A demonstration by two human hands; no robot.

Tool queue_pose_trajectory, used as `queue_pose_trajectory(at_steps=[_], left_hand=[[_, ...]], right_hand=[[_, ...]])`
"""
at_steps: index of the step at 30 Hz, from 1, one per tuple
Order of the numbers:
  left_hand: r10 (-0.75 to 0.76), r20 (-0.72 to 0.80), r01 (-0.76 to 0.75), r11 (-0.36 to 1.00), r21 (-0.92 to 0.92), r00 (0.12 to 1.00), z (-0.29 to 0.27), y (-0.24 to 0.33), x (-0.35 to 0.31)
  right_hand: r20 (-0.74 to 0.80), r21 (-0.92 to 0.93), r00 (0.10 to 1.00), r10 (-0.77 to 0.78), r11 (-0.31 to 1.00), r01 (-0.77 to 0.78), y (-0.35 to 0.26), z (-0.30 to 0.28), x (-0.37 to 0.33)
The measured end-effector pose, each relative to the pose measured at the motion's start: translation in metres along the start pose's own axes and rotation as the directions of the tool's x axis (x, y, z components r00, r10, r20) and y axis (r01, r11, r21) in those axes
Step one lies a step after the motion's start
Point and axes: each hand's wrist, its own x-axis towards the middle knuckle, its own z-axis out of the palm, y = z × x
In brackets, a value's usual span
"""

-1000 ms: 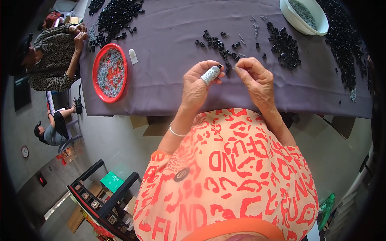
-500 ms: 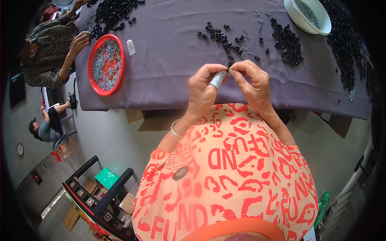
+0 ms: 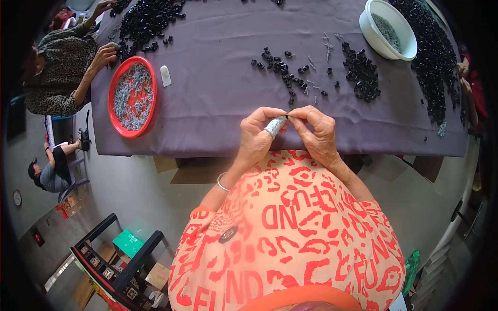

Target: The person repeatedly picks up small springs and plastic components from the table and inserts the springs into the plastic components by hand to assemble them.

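Note:
My left hand (image 3: 255, 136) and my right hand (image 3: 315, 130) meet fingertip to fingertip above the near part of the purple-grey tablecloth (image 3: 207, 98). Both pinch a small black plastic part (image 3: 287, 116), mostly hidden by the fingers; whether a screw is in it I cannot tell. A pale wrapping (image 3: 275, 126) covers one finger of the left hand. Just beyond the fingertips lies a loose scatter of black parts (image 3: 282, 68), with several thin silvery screws (image 3: 311, 62) among them. To its right is a denser heap of similar black parts (image 3: 363, 78).
A red basin (image 3: 112, 106) of small grey pieces stands at left, beside a white piece (image 3: 165, 76). At right are a white bowl (image 3: 369, 39) and a long black heap (image 3: 433, 67). Another person's hand (image 3: 106, 54) is by the far-left heap (image 3: 150, 23); someone in red (image 3: 476, 93) sits at right.
The whole view has shifted, so the table sits lower in it. My joined hands have come slightly nearer the table's front edge, still pinching. A person in red now shows at right.

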Motion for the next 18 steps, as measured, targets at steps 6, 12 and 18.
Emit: queue_pose_trajectory(at_steps=[6,12,18], left_hand=[[-0.045,0.011,0.046,0.991,-0.125,0.999,-0.002,-0.005,0.008],[-0.056,0.052,0.069,0.948,-0.312,0.997,-0.012,-0.004,0.019],[-0.041,0.056,0.059,0.923,-0.381,0.998,-0.021,-0.017,0.021]], right_hand=[[0.064,-0.029,0.998,-0.014,0.999,0.016,0.002,-0.004,0.008],[-0.102,-0.204,0.990,-0.099,0.976,0.077,0.015,-0.022,0.038],[-0.017,-0.511,0.959,-0.281,0.827,0.234,0.034,-0.015,0.081]])
